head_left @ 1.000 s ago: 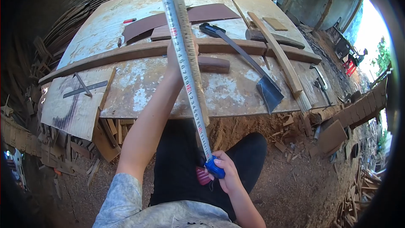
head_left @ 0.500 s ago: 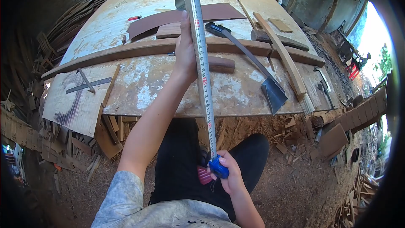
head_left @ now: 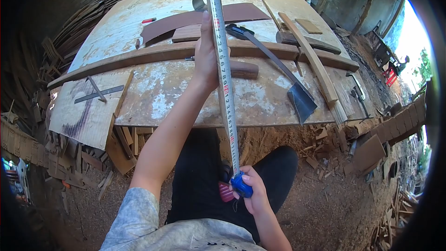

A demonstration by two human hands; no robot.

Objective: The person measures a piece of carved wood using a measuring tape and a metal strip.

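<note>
My left hand (head_left: 206, 62) is closed round a long, narrow piece of wood (head_left: 223, 107), seen nearly edge-on and reaching from above the bench towards me. The pulled-out blade of a tape measure (head_left: 225, 76) lies along the wood, its numbers facing up. Down by my lap, my right hand (head_left: 255, 193) grips the blue case of the tape measure (head_left: 241, 185). Fingers of the left hand behind the wood are hidden. Beyond that hand, a brown sandpaper-like strip (head_left: 246, 13) curves across the bench (head_left: 176, 104).
A long wooden beam (head_left: 153, 55) crosses the bench. A metal square (head_left: 98, 94) rests on a board (head_left: 69, 116) at left. To the right are a dark-bladed tool (head_left: 302, 102), a wooden strip (head_left: 311, 60) and a clamp (head_left: 358, 94). Wood scraps (head_left: 320, 158) litter the floor.
Both hands keep their hold on the wood and the tape measure. The view has shifted very slightly; nothing else has visibly moved.
</note>
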